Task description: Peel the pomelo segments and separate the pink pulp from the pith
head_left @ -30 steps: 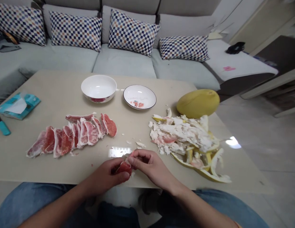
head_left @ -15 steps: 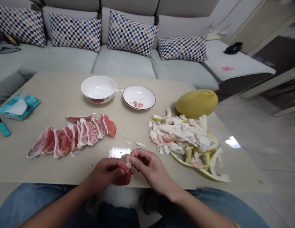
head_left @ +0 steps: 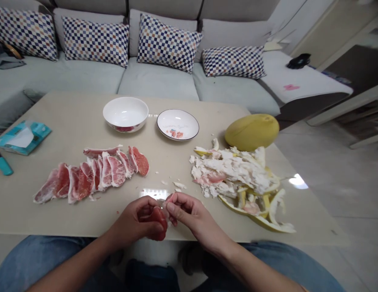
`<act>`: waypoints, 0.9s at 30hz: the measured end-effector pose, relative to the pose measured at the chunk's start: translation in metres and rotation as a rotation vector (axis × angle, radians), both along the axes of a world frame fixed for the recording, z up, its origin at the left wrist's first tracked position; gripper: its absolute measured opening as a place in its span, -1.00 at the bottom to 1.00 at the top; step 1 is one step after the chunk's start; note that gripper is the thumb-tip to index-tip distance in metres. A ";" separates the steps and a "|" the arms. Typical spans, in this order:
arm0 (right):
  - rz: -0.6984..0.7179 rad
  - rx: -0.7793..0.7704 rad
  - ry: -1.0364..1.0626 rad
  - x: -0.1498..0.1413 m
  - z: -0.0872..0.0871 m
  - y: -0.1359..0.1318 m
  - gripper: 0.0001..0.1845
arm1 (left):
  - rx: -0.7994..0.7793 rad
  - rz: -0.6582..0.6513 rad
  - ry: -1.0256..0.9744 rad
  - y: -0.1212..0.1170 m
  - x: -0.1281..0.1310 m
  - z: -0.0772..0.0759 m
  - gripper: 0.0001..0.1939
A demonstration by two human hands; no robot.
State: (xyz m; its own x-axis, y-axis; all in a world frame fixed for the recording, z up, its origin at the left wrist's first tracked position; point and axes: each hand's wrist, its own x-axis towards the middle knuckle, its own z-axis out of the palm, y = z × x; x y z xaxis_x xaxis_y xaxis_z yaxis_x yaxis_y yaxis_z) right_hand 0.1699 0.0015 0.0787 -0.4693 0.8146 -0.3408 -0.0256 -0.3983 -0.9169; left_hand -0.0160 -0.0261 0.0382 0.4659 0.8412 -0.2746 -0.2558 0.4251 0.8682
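A red pomelo segment (head_left: 158,222) is held in my left hand (head_left: 137,221), close to the table's front edge, with the thumb pressed along its near side. My right hand (head_left: 189,213) pinches the pale membrane (head_left: 163,207) at the segment's upper right, thumb against forefinger. This skin stretches between the two hands. To the left lies a row of pomelo segments (head_left: 94,174), many with white skin still on them. On the right is a heap of white pith and peel (head_left: 233,172).
A whole yellow pomelo (head_left: 252,132) sits behind the peel heap. A white bowl (head_left: 126,113) and a shallow plate (head_left: 178,123) stand at the back of the table. At the left are a tissue pack (head_left: 22,138) and a turquoise-handled knife (head_left: 3,164).
My left hand has turned its grip on the segment, so the thumb now lies lower along it and more red flesh faces up. My right hand keeps pinching the membrane, almost in place.
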 end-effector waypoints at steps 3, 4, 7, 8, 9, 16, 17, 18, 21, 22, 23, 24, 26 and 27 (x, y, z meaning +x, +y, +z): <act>-0.023 -0.020 0.047 0.000 -0.001 -0.001 -0.60 | 0.137 -0.023 0.049 0.000 -0.001 0.002 -0.74; -0.030 -0.023 0.059 0.000 -0.001 -0.002 -0.60 | 0.186 -0.019 0.069 -0.001 -0.002 0.001 -0.68; -0.019 -0.021 0.067 -0.001 0.000 -0.003 -0.59 | 0.252 0.009 0.191 -0.007 -0.001 -0.002 -0.43; -0.011 -0.009 0.059 -0.001 0.001 -0.003 -0.59 | 0.251 0.019 0.242 -0.009 0.000 -0.004 -0.43; -0.002 0.010 0.045 -0.002 0.002 -0.004 -0.59 | 0.246 0.029 0.281 -0.011 0.000 -0.005 -0.47; -0.040 0.123 -0.025 -0.004 0.001 -0.008 -0.61 | 0.205 0.077 0.195 -0.013 0.004 -0.003 -0.65; -0.047 0.121 -0.011 -0.004 0.001 -0.009 -0.61 | 0.195 0.072 0.177 -0.013 0.004 -0.002 -0.64; -0.055 0.120 0.004 -0.005 0.000 -0.010 -0.62 | 0.180 0.066 0.157 -0.013 0.005 -0.001 -0.63; -0.068 0.113 0.021 -0.005 0.001 -0.010 -0.62 | 0.111 0.031 0.123 -0.013 0.005 0.001 -0.60; -0.064 0.103 0.012 -0.004 0.002 -0.009 -0.62 | 0.097 0.023 0.122 -0.013 0.005 0.001 -0.59; -0.051 0.090 0.001 -0.004 0.003 -0.009 -0.62 | 0.090 0.019 0.122 -0.013 0.005 0.000 -0.59; -0.029 0.072 -0.010 -0.003 0.004 -0.008 -0.61 | 0.090 0.015 0.121 -0.013 0.005 0.000 -0.60; 0.031 0.025 -0.030 -0.002 0.006 -0.006 -0.60 | 0.115 0.014 0.117 -0.013 0.005 -0.002 -0.64; 0.063 0.003 -0.041 -0.002 0.007 -0.006 -0.59 | 0.145 0.020 0.124 -0.012 0.006 -0.004 -0.67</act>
State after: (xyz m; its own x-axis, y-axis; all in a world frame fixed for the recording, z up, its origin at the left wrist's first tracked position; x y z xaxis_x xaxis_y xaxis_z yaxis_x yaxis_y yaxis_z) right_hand 0.1679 -0.0043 0.0857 -0.5051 0.7851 -0.3585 0.0367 -0.3955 -0.9177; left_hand -0.0104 -0.0383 0.0347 0.4189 0.8848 -0.2042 -0.1505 0.2894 0.9453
